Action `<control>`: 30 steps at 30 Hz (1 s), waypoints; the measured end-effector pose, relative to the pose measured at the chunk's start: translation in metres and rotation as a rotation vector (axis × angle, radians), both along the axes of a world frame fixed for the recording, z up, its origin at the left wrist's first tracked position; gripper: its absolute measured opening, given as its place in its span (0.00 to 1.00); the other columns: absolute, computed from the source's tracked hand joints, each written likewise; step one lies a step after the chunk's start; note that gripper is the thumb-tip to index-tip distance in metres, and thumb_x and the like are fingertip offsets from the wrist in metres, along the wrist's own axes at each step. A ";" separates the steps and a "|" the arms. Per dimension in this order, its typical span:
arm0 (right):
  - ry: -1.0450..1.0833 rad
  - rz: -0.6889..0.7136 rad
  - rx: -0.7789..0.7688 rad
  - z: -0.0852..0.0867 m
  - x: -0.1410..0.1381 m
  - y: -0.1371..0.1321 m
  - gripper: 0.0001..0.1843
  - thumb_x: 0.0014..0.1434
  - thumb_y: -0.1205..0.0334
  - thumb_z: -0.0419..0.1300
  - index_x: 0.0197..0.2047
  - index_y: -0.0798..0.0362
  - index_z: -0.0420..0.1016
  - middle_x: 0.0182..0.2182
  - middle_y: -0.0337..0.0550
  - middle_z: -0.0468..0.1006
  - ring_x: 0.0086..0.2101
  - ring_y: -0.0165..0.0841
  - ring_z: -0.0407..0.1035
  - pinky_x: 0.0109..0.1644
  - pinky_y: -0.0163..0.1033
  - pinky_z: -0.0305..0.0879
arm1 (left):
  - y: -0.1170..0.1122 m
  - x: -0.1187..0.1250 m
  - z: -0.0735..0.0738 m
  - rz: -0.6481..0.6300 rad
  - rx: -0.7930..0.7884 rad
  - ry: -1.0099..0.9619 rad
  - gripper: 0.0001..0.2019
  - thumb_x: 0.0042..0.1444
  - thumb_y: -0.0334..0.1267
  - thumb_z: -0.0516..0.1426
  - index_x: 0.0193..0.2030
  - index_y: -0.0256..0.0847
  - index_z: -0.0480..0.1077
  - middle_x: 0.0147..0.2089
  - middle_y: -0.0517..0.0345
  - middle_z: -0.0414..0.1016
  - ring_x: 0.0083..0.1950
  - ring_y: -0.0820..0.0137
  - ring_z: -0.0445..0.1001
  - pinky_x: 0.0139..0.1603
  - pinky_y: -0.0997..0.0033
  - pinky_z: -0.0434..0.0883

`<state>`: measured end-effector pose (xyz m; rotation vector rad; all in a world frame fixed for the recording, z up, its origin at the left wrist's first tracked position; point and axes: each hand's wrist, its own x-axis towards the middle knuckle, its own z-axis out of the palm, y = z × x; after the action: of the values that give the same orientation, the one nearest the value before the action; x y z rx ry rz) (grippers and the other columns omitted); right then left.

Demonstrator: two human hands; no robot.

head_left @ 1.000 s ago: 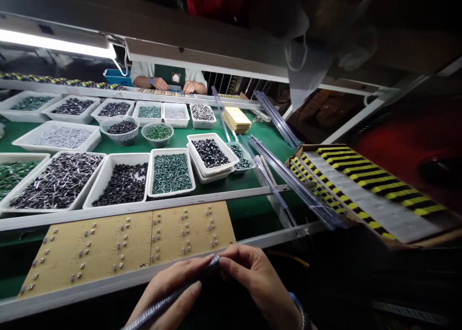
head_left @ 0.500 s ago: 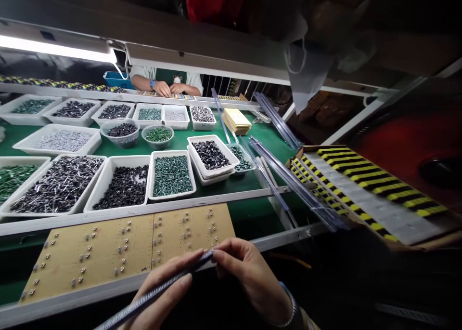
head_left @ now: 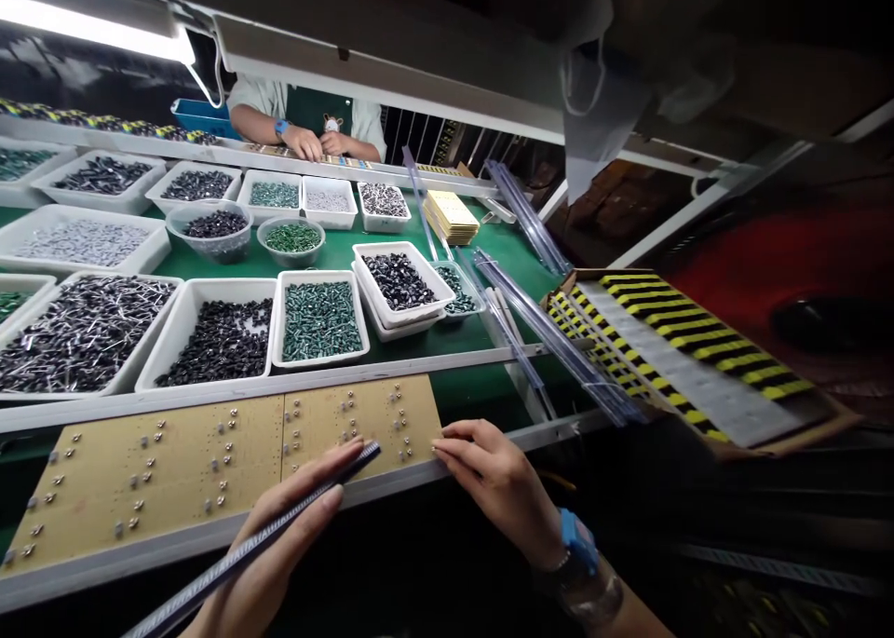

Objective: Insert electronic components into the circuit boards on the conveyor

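My left hand is closed around a long clear plastic tube filled with small dark parts. Its tip points at the tan circuit board lying on the conveyor rail in front of me. My right hand, with a blue watch on the wrist, has its fingers stretched out and spread. The fingertips rest near the right edge of the board and hold nothing. The board carries rows of small inserted components.
White trays of dark, green and silver components cover the green bench behind the board. Clear tubes lean at the right beside a yellow-and-black striped box. A stack of yellow boards lies farther back. Another person's hands work across the bench.
My right hand let go of the tube's tip and moved right to the board's edge, fingers spreading. The left hand carried the tube forward over the board.
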<state>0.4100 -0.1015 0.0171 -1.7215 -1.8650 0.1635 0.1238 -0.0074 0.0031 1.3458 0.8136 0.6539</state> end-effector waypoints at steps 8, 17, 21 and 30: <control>-0.155 0.095 0.017 0.005 0.000 -0.001 0.12 0.68 0.69 0.59 0.52 0.51 0.79 0.46 0.50 0.79 0.46 0.38 0.74 0.49 0.45 0.76 | -0.001 0.001 0.001 -0.018 -0.174 -0.075 0.17 0.68 0.46 0.59 0.62 0.53 0.75 0.67 0.63 0.72 0.74 0.62 0.62 0.76 0.63 0.55; -0.113 0.070 0.011 0.006 -0.002 -0.003 0.14 0.69 0.68 0.60 0.55 0.49 0.80 0.47 0.50 0.82 0.46 0.40 0.76 0.50 0.47 0.76 | -0.001 0.001 0.002 -0.005 -0.180 -0.081 0.18 0.68 0.47 0.59 0.62 0.50 0.75 0.66 0.59 0.73 0.73 0.58 0.62 0.77 0.57 0.54; 0.399 -0.102 -0.078 0.015 -0.017 -0.007 0.13 0.69 0.58 0.62 0.53 0.49 0.82 0.43 0.49 0.84 0.41 0.37 0.78 0.46 0.42 0.76 | -0.006 -0.003 0.005 -0.025 -0.113 -0.023 0.19 0.68 0.48 0.57 0.63 0.51 0.74 0.67 0.60 0.72 0.73 0.58 0.63 0.76 0.58 0.56; 1.184 -0.120 -0.565 0.016 -0.052 0.011 0.20 0.57 0.46 0.71 0.42 0.56 0.87 0.30 0.45 0.84 0.30 0.30 0.75 0.37 0.34 0.71 | 0.010 0.023 0.051 -0.360 0.349 0.028 0.18 0.67 0.38 0.57 0.62 0.59 0.75 0.57 0.61 0.81 0.53 0.63 0.82 0.52 0.77 0.79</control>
<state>0.3579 -0.0905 0.0330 -1.4672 -0.8393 1.4133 0.1471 0.0030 0.0544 1.7692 0.4712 0.5053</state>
